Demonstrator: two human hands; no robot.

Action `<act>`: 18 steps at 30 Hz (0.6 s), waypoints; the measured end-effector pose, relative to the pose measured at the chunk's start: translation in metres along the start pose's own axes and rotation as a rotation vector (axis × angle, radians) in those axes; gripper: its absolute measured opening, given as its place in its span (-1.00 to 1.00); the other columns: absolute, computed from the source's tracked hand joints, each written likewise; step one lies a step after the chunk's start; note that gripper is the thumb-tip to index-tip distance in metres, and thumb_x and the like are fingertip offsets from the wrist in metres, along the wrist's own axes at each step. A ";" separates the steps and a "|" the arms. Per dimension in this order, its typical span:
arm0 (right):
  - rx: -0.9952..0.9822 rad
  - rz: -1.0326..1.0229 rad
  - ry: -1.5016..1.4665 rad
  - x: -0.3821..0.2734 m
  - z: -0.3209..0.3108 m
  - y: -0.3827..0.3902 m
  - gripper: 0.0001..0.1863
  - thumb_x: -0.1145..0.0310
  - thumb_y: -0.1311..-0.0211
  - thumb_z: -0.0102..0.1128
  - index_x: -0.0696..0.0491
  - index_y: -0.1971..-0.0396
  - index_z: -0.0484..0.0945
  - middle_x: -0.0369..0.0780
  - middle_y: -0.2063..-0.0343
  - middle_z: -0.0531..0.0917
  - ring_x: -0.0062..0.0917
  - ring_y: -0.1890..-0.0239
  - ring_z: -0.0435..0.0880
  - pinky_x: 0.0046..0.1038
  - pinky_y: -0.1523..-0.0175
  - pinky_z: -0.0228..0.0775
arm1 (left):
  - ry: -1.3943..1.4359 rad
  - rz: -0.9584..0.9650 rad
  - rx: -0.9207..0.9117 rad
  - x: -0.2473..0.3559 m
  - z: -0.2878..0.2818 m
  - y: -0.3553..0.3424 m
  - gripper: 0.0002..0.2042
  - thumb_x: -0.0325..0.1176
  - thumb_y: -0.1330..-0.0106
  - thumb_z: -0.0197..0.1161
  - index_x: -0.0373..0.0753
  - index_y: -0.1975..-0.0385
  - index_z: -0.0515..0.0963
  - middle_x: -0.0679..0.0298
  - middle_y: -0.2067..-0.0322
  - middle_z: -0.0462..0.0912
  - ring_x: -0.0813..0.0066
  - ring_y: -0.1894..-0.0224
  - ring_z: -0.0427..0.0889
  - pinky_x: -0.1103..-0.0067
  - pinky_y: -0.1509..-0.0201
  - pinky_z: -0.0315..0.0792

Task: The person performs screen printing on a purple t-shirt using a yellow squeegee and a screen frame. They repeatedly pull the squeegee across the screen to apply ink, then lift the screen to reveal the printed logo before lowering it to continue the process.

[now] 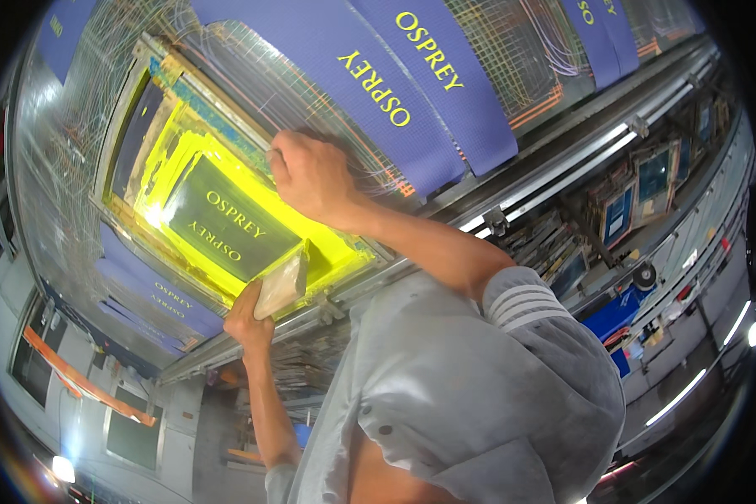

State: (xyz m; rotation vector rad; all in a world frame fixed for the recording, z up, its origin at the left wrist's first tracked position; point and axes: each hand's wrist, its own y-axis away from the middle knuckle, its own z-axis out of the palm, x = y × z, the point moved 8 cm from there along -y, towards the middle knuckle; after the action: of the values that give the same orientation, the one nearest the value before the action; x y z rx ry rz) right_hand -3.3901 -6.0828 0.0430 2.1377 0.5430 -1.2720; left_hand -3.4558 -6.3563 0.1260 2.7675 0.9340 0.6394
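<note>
A screen printing frame [109, 168] lies tilted across the table, its mesh spread with bright yellow ink [332, 245] around a dark stencil area [218, 214] with lettering. My left hand [245, 319] is closed round one end of a pale squeegee [282, 284], held over the frame's near right corner. Yellow ink is visible by the squeegee's blade side. My right hand [311, 176] is closed on the frame's far side rail, its fingertips partly hidden. Purple sheets [470, 92] printed in yellow lie beyond my right hand. Another purple sheet [155, 290] lies left of the frame.
A metal rail [554, 168] with clamps runs along the table's near edge. The table top [67, 193] carries many coloured guide lines. Below on the right, a rack holds several other screens [617, 214]. A blue bin [613, 315] stands at the right.
</note>
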 end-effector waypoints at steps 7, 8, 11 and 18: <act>-0.015 0.007 -0.024 0.002 -0.002 -0.001 -0.82 0.31 -0.34 0.05 0.12 0.33 0.47 -0.04 0.41 0.65 -0.02 0.36 0.65 -0.02 0.22 0.44 | 0.022 -0.026 -0.018 -0.006 0.002 0.001 -0.55 -0.73 0.15 0.22 -0.29 0.17 0.71 0.02 0.20 0.74 0.11 0.13 0.75 0.40 0.01 0.60; -0.021 0.011 -0.025 0.003 -0.002 -0.001 -0.82 0.31 -0.34 0.05 0.13 0.33 0.47 -0.04 0.41 0.65 -0.02 0.36 0.65 -0.02 0.22 0.44 | 0.027 -0.031 -0.021 -0.006 0.003 0.001 -0.54 -0.74 0.16 0.21 -0.29 0.17 0.71 0.02 0.20 0.74 0.10 0.13 0.75 0.40 0.00 0.60; -0.029 0.017 -0.032 0.002 -0.001 0.000 -0.83 0.32 -0.34 0.05 0.13 0.33 0.47 -0.03 0.40 0.65 -0.02 0.35 0.65 -0.01 0.21 0.44 | 0.039 -0.037 -0.023 -0.005 0.003 0.001 -0.52 -0.75 0.19 0.18 -0.30 0.16 0.71 0.01 0.20 0.74 0.09 0.13 0.75 0.40 0.00 0.59; -0.005 -0.027 -0.002 -0.002 -0.003 0.000 -0.82 0.36 -0.31 0.06 0.19 0.34 0.46 0.02 0.39 0.66 -0.03 0.39 0.69 -0.05 0.23 0.52 | 0.041 -0.025 -0.011 -0.005 0.002 0.000 -0.53 -0.75 0.21 0.21 -0.30 0.19 0.71 0.05 0.21 0.75 0.13 0.13 0.75 0.43 0.01 0.59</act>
State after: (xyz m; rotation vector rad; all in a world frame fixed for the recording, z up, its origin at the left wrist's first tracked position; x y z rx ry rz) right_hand -3.3886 -6.0807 0.0458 2.1317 0.5751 -1.2864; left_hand -3.4586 -6.3588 0.1226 2.7389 0.9686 0.6977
